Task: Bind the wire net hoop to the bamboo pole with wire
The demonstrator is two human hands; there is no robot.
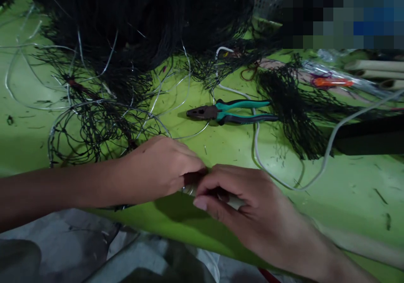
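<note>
My left hand (pixel 164 169) is closed at the table's front edge, its fingertips turned down and mostly hidden. My right hand (pixel 243 203) meets it there, with thumb and forefinger curled towards each other. A short shiny strand, like clear line or wire (pixel 189 189), shows between the two hands; which fingers grip it cannot be made out. Just behind my left wrist lies black netting (pixel 91 135) with a wire loop around it. Pliers (pixel 233 111) with green and black handles rest beyond my hands, jaws pointing left.
A large heap of black netting (pixel 135 17) fills the back of the green table (pixel 356 190). A white cord (pixel 296 188) curves across the right side, near a dark box-like object (pixel 372 135). Pale tubes (pixel 366 70) and an orange item (pixel 334 82) lie at the back right.
</note>
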